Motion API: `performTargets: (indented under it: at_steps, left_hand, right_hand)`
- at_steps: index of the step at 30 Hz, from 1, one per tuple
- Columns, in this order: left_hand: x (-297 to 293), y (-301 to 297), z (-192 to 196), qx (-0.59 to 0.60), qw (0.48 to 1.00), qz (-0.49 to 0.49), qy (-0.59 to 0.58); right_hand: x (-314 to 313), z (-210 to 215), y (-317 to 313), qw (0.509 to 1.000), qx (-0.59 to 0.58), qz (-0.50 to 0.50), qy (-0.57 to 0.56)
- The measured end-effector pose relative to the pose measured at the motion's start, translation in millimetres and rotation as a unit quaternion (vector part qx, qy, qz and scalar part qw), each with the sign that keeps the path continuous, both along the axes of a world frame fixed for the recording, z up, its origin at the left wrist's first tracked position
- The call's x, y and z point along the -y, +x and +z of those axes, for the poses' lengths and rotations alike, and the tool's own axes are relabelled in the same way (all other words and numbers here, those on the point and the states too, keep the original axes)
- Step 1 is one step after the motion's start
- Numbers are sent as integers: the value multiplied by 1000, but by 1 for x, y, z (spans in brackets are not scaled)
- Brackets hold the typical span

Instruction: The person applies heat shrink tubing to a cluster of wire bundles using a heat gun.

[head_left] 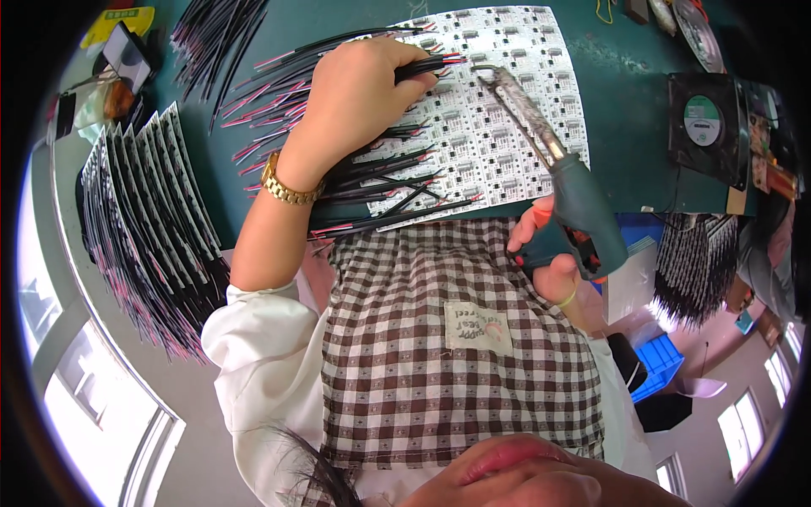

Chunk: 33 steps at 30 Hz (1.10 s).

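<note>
A white panel of small printed circuit boards lies on the green table, with several black cables with red and white wire ends laid across its left side. My left hand, wearing a gold watch at the wrist, is closed over the panel. Its thumb and fingers pinch a black cable, whose thin coloured wires point right. In my right hand is a dark green soldering gun, gripped by its handle. The gun's metal tip sits over the panel, just right of those wires, apart from them by a small gap.
Racked panels with hanging black cables stand at the left. A loose bundle of cables lies at the back left. A black fan-like unit is at the right. Below the table edge, more cables hang near a blue crate.
</note>
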<state>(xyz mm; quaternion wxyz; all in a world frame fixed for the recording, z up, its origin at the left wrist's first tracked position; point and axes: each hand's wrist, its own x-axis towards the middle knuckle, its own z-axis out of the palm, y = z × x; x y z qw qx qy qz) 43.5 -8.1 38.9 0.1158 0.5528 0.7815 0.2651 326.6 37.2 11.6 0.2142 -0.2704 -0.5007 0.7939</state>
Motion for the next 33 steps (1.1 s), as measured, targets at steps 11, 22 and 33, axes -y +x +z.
performTargets:
  at_steps: [11, 22, 33]
  left_hand:
    - [3, -13, 8, -10, 996, -40, 85]
    - [11, 11, 14, 64, 996, 15, 53]
    - [9, 13, -7, 125, 990, 62, 37]
  right_hand:
    - [-1, -6, 6, 997, -53, -49, 15]
    - [0, -12, -3, 996, -68, -39, 33]
    - [2, -21, 4, 993, -90, 4, 79]
